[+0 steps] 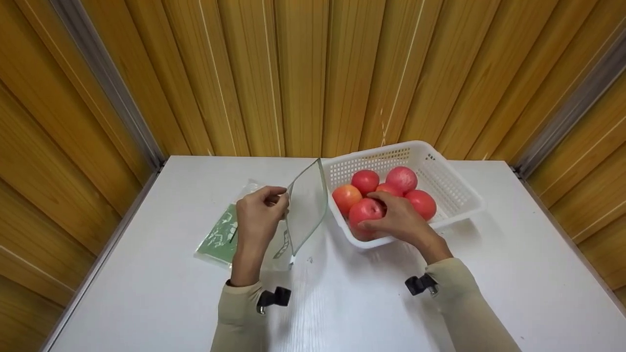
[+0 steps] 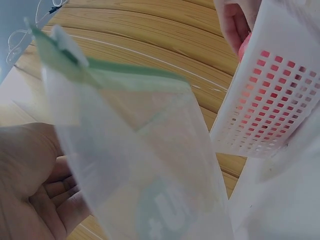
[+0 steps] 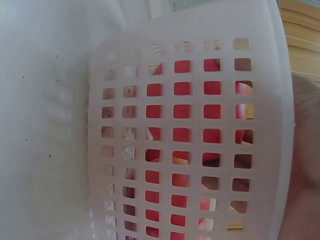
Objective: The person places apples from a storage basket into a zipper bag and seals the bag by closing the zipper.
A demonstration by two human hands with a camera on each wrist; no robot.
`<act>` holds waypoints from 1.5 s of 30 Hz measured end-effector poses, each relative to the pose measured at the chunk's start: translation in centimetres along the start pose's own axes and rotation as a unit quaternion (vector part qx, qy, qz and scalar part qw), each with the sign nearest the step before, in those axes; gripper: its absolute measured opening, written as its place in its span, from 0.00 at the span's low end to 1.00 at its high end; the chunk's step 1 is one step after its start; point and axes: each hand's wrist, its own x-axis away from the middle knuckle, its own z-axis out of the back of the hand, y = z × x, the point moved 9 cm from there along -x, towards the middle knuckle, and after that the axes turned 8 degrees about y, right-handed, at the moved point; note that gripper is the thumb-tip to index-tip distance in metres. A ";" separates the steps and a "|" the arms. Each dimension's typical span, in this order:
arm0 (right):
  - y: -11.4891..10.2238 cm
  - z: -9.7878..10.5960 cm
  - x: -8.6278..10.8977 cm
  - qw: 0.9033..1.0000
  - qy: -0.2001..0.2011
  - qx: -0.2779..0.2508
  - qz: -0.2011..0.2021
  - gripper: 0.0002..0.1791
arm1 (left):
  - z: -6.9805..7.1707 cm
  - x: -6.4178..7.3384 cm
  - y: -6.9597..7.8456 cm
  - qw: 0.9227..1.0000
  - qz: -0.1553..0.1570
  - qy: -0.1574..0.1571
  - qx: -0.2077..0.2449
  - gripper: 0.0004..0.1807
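Note:
My left hand point(image 1: 259, 210) pinches the rim of a clear zip bag point(image 1: 309, 205), whose mouth gapes toward the basket. In the left wrist view the bag point(image 2: 145, 145) has a green zip strip and a white slider, and it partly covers my fingers. Over the near left corner of a white plastic basket point(image 1: 467, 195), my right hand point(image 1: 403, 220) grips a red apple point(image 1: 364, 211) with thumb and fingers. Several other red apples point(image 1: 402, 179) lie around it. In the right wrist view the basket wall point(image 3: 270, 130) hides most of that hand.
A flat packet with green print point(image 1: 221, 237) lies on the white table point(image 1: 146, 274), left of and partly beneath my left hand. Wood-patterned panels point(image 1: 303, 78) stand behind the table and along both sides. The basket stands near the back edge.

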 end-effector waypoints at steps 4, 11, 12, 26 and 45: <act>0.2 0.5 0.0 0.999 0.019 -0.024 -0.011 0.48 | -0.1 0.0 0.0 1.000 -0.003 -0.001 0.002 0.06; 0.0 1.0 0.2 0.996 0.056 -0.073 0.004 0.46 | 0.1 0.2 -0.1 1.000 0.001 -0.003 -0.002 0.06; 0.0 1.0 0.2 0.995 0.059 -0.082 0.005 0.46 | 0.1 0.2 -0.1 1.000 0.001 -0.004 -0.002 0.06; 0.3 1.9 1.2 0.983 0.103 -0.153 -0.003 0.49 | -0.6 0.5 -0.1 1.000 0.004 -0.010 -0.002 0.06; -1.4 1.9 1.9 0.952 0.171 -0.252 0.032 0.43 | -0.6 0.3 0.4 1.000 -0.008 -0.014 -0.013 0.06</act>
